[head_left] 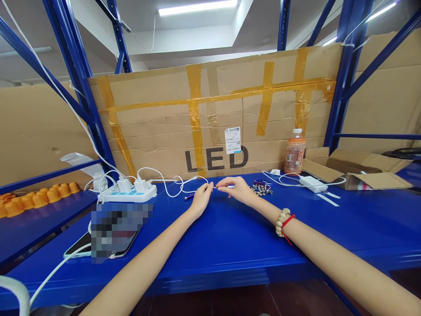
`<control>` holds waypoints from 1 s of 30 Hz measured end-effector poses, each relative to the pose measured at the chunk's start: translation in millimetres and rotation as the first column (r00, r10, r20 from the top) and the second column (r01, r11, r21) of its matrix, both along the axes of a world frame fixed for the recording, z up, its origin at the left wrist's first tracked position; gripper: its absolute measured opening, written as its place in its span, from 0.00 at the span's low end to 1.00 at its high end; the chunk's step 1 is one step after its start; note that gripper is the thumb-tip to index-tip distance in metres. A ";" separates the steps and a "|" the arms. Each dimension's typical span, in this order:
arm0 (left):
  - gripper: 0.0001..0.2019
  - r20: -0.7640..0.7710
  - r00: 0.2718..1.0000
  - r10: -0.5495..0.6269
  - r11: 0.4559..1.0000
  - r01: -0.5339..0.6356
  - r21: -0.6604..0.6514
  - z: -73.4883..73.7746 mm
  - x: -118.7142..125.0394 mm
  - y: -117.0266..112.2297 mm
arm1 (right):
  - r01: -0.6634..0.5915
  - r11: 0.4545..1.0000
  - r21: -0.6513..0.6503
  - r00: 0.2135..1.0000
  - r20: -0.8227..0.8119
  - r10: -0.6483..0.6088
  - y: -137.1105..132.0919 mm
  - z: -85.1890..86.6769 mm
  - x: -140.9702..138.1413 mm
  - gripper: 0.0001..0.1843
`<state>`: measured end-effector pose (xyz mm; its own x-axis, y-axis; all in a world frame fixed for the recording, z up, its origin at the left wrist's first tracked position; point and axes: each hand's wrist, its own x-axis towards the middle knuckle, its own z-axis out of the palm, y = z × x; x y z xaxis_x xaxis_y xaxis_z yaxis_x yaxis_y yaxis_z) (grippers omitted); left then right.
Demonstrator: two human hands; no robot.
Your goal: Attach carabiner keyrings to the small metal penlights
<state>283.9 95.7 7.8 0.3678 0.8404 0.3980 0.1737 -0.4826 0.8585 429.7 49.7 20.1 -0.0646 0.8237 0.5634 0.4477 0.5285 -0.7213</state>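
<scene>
Bare forearms nearest, angled in from the lower edge toward mid-shelf. Beyond them, a blue shelf top [210,245], backed by a broad cardboard panel [154,127] with orange tape and printed LED. At right, an open carton [362,179], flaps spread. At left, a dark slab [78,246], mostly pixelated, just in front of a white power strip [144,193] with plugs [141,185] in it. Near the carton, a bottle [295,154] and a white adapter [313,184].

Left hand [200,200] near the middle, fingers narrow, seemingly closed on a thin white cable [149,168] with loops between strip and fingertips. Right hand [239,190] just opposite, thumb and forefinger pinched on a small white piece [215,188] at the gap; cable end or separate part, cannot tell. Close by on the right, a heap of metal bits [262,188]; beside the left fingers, a slim purple item [189,197].

Probably best to grip close to the gap, keep both sides in one straight line, and work along that line without bending. Leave slack in the loops to avoid tugging on the strip.
</scene>
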 end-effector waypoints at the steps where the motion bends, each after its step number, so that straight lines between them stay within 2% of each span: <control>1: 0.19 -0.014 1.000 0.005 1.000 -0.004 0.025 -0.7 0.2 0.8 | -0.016 1.000 -0.016 1.000 -0.001 0.016 1.1 -2.0 -0.5 0.14; 4: 0.17 -0.073 0.997 0.021 0.996 -0.015 0.083 -1.7 0.4 1.1 | -0.024 0.999 -0.046 1.000 0.008 0.025 4.8 -7.4 -0.7 0.19; 9: 0.15 -0.264 0.956 0.125 0.965 -0.056 0.255 1.8 -4.9 -4.6 | -0.089 0.994 -0.058 0.976 0.193 0.098 4.0 -11.2 -1.5 0.15; 13: 0.15 -0.340 0.922 0.185 0.932 -0.055 0.358 6.5 -11.4 -7.6 | -0.140 0.980 -0.143 0.965 0.203 0.168 -1.0 -12.0 -7.9 0.16; 19: 0.17 -0.391 0.887 0.248 0.909 -0.073 0.410 8.2 -12.8 -7.1 | -0.135 0.974 -0.179 0.961 0.216 0.173 -1.2 -12.4 -11.3 0.18; 24: 0.18 -0.424 0.871 0.248 0.908 -0.056 0.416 7.4 -12.8 -5.7 | -0.114 0.977 -0.178 0.967 0.207 0.150 -4.1 -10.1 -13.0 0.16; 30: 0.18 -0.524 0.802 0.286 0.913 -0.062 0.403 7.9 -12.3 -6.3 | -0.091 0.982 -0.163 0.957 0.260 0.132 -4.6 -9.6 -13.5 0.14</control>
